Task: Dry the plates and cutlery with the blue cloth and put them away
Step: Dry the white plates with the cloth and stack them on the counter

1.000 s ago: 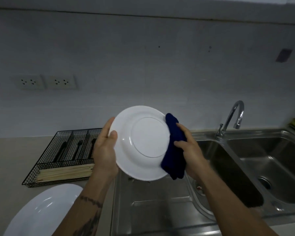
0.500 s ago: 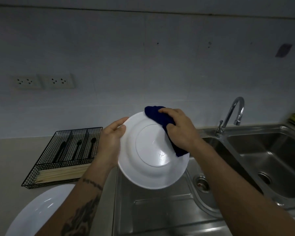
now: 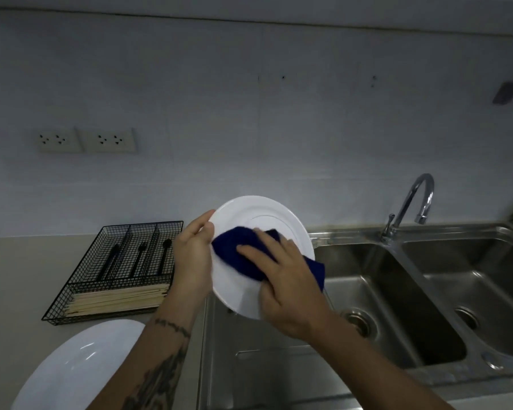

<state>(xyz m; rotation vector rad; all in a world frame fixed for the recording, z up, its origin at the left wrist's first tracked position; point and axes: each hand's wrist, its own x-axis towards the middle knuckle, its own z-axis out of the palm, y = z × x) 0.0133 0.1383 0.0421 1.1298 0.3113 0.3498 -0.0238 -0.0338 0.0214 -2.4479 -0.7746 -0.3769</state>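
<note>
A white plate (image 3: 249, 214) is held up on edge over the sink's drainboard, its underside toward me. My left hand (image 3: 193, 255) grips its left rim, thumb on the near face. My right hand (image 3: 282, 276) presses the dark blue cloth (image 3: 234, 253) flat against the plate's underside with fingers spread; the cloth's tail hangs past the right rim. A second white plate (image 3: 71, 368) lies on the counter at the lower left. Black cutlery (image 3: 139, 255) stands in the wire tray.
A black wire cutlery tray (image 3: 80, 294) with light wooden chopsticks in its front compartment sits on the counter to the left. A steel double sink (image 3: 397, 279) with a tap (image 3: 412, 202) fills the right. Wall sockets (image 3: 86, 140) are at the upper left.
My right hand has swept the blue cloth from the plate's right edge, over its top, to the middle of its underside. The plate has tilted and shifted slightly.
</note>
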